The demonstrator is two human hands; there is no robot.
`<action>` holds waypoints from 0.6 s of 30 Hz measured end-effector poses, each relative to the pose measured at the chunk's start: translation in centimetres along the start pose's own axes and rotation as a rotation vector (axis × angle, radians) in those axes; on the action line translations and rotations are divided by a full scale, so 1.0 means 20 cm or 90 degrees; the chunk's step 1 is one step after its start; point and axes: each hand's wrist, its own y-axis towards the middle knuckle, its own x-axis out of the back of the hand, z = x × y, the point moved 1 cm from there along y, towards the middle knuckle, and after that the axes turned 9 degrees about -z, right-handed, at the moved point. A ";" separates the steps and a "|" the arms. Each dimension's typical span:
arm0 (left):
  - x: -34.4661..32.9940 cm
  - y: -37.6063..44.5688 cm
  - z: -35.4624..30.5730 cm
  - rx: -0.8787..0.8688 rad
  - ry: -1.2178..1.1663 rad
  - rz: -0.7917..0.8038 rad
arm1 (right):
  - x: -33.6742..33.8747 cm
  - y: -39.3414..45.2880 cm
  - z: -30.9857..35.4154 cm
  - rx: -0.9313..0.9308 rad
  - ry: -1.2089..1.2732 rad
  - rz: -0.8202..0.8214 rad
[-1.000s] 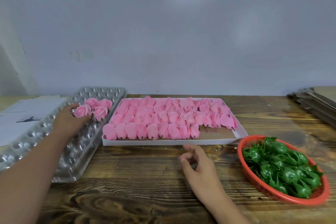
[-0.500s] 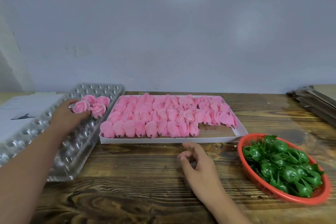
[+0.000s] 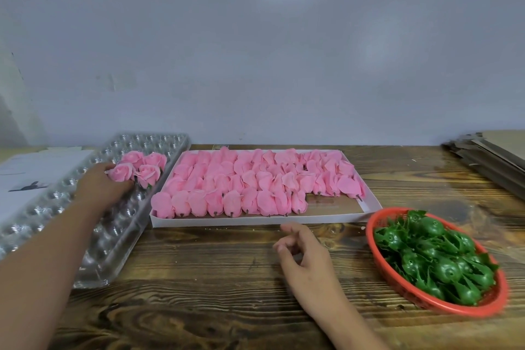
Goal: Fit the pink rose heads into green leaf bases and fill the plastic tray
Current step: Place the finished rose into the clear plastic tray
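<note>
I note the left hand [image 3: 99,187] at 10 o'clock over the clear plastic tray [image 3: 119,233], fingers curled round an assembled rose [image 3: 122,172]; three more assembled roses [image 3: 147,165] sit touching it in the tray's cells. Right hand [image 3: 305,257] rests on the desk [image 3: 227,278] at 6 o'clock, fingers loosely curled, holding nothing. The white box [image 3: 255,221] of pink rose heads [image 3: 241,187] lies at 12 o'clock. The red basket [image 3: 454,307] of green leaf bases [image 3: 434,258] sits at 3 o'clock.

No legible text anywhere; only an unreadable dark mark on the white paper sheet [image 3: 31,176] at left.
</note>
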 end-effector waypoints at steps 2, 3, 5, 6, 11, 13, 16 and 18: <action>-0.02 0.03 0.02 -0.002 0.002 0.003 | 0.00 0.00 0.00 0.000 -0.002 0.001; -0.03 0.05 0.03 -0.004 0.002 0.001 | 0.00 0.00 0.00 0.000 -0.003 0.001; -0.04 0.06 0.04 -0.001 -0.010 -0.013 | 0.01 0.00 0.00 -0.002 -0.004 0.003; -0.04 0.07 0.04 0.004 -0.021 -0.022 | 0.01 0.00 0.00 -0.003 -0.004 0.004; -0.05 0.08 0.04 0.019 -0.049 -0.026 | 0.00 0.00 0.01 -0.005 -0.010 0.007; -0.04 0.08 0.04 0.013 -0.032 -0.025 | 0.00 0.00 0.01 -0.007 -0.016 0.008; -0.01 0.06 0.04 0.006 0.017 -0.019 | 0.00 0.00 0.01 -0.011 -0.016 0.009; 0.00 0.05 0.04 0.014 0.033 -0.016 | 0.00 0.00 0.02 -0.014 -0.018 0.013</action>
